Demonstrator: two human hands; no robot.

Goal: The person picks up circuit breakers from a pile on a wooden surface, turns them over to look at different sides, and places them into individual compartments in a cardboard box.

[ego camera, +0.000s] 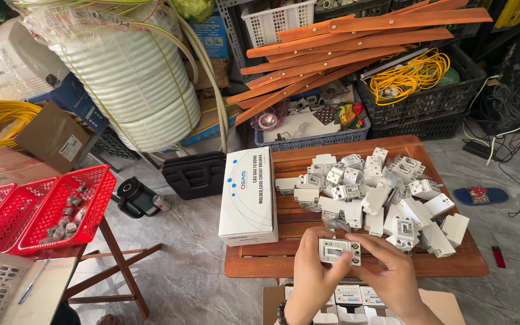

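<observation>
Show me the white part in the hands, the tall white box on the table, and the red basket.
white part (339, 250), head view, its front face.
white box (248, 195), head view, its top face.
red basket (94, 180), head view, its mesh side wall.

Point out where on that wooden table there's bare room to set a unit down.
Free: the front strip of the wooden table, between the white box and the hands' white unit; also the front right corner. Crowded: the pile of white units fills the middle and right.

Grey tiled floor (194, 265), daylit perhaps from the right; low wooden table (356, 262); crowded black crates (428, 108) behind.
</observation>
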